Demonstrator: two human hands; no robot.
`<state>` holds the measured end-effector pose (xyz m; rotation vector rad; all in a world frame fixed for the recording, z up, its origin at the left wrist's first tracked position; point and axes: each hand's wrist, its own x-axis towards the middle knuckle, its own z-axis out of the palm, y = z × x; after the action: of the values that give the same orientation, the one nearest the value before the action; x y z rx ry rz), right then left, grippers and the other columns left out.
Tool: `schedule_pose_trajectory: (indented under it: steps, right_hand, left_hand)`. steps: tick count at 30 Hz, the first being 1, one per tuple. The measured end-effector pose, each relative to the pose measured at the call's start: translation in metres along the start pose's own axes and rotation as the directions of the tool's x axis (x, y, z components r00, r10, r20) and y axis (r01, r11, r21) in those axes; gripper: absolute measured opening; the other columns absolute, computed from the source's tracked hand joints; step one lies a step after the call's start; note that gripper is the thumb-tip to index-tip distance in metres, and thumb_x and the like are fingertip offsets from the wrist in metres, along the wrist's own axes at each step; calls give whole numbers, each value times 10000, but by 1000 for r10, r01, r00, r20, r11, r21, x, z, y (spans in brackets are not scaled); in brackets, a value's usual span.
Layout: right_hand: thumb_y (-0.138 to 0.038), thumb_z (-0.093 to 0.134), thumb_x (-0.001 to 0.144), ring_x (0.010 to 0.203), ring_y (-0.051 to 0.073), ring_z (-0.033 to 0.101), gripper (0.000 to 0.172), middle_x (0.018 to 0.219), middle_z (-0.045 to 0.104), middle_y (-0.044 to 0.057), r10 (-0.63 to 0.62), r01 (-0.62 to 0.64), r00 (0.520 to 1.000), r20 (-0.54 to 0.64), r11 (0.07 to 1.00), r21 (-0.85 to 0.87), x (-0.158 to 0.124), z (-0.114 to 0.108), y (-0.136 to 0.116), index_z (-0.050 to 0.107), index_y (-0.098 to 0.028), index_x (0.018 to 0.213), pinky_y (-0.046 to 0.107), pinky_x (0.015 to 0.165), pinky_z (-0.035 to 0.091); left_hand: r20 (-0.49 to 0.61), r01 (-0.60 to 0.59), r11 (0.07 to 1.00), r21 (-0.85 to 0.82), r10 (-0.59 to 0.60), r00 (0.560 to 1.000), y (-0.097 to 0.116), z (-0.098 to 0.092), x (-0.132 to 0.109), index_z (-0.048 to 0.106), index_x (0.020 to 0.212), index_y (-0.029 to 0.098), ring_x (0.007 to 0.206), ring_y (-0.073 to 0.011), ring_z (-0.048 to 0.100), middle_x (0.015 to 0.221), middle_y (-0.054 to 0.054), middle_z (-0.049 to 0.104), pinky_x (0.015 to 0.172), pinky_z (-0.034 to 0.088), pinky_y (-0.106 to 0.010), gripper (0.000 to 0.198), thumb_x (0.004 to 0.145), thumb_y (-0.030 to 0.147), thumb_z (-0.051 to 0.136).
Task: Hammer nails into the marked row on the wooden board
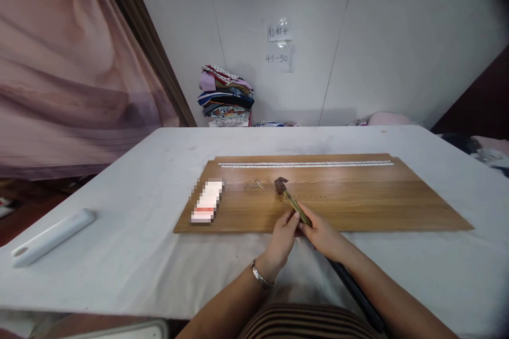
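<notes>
A hammer (294, 203) with a rusty head and a yellowish and black handle slants over the wooden board (397, 206). My right hand (322, 233) wraps round its handle below the head. Close beside it, my left hand (281, 235) has its fingers closed against the same handle; the fingertips are partly hidden. The black end of the handle runs back under my right forearm. Left of the hammer head lie several loose nails (255, 186). A short row of small dark nails or marks (314, 196) shows on the board to the right of the head.
Two white measuring strips (306, 164) run along the board's far edge. A blurred-out phone-like item (207, 201) rests on its left side. A long white plastic object (53, 237) lies on the white-covered table (131, 190). Folded cloths (226, 95) are stacked by the wall.
</notes>
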<state>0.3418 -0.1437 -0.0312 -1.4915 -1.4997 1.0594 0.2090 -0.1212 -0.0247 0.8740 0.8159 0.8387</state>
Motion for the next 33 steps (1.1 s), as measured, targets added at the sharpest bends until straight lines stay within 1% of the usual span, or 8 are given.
schedule_pose_trajectory:
  steps: [3,7,10,15,18,24,29,33]
  right_hand:
    - [-219,517,867,1330,261,470,586,1399,553,97,4,-4,1000,12,1000,-8,-1,-1,-3,435,-216,1447,510,1136,315]
    - [-210,502,878,1325,255,477,586,1403,551,91,-27,27,1000,15,1000,-7,-2,-2,-9,416,-224,1458,502,1134,323]
    - [-229,501,885,1325,256,477,588,1403,550,93,-23,23,1000,20,1000,-19,-2,-2,-8,405,-221,1465,495,1130,331]
    - [-251,510,884,1300,265,504,582,1361,586,117,-2,3,1000,19,1000,-24,0,0,-2,422,-191,1456,497,1114,351]
    - [-252,509,882,1281,266,523,591,1361,585,127,7,-6,1000,24,1000,-19,-1,0,-4,413,-176,1461,494,1102,369]
    - [-223,496,880,1319,255,484,589,1413,539,99,-24,25,1000,16,999,-30,-2,-3,-10,410,-208,1462,493,1130,333]
    - [-208,500,872,1311,259,492,593,1380,573,90,-16,16,1000,11,999,-34,0,-1,-3,416,-230,1459,514,1122,339]
    - [-211,496,873,1315,255,487,591,1376,577,91,-19,19,1000,15,1000,-23,-1,-1,-5,416,-225,1459,511,1126,334]
  left_hand:
    - [-7,-10,1000,5,10,1000,0,2,0,672,917,125,671,-120,479,741,-19,582,669,418,-259,464,730,549,670]
    - [-18,-47,998,39,47,999,2,3,0,679,941,131,671,-122,478,764,-27,601,666,417,-256,441,753,528,654]
    - [-30,-65,997,52,67,997,2,3,0,681,929,132,672,-123,473,746,-18,587,669,418,-257,426,751,519,659]
    - [-30,-48,998,37,49,998,-1,1,0,677,910,126,672,-121,470,751,-19,586,668,415,-258,429,748,522,657]
    - [-31,-48,998,47,50,998,0,2,0,674,887,124,668,-122,470,743,-19,582,658,412,-257,427,741,524,659]
    - [-17,-44,999,29,45,999,3,4,-1,670,910,130,652,-110,446,733,-6,555,645,409,-247,406,744,501,663]
    - [-21,-37,999,34,38,999,-1,2,1,669,880,133,655,-118,453,714,-7,554,639,406,-252,409,738,516,658]
    - [-16,-28,999,35,29,999,0,2,1,663,876,129,628,-112,444,675,8,530,619,395,-248,421,732,525,664]
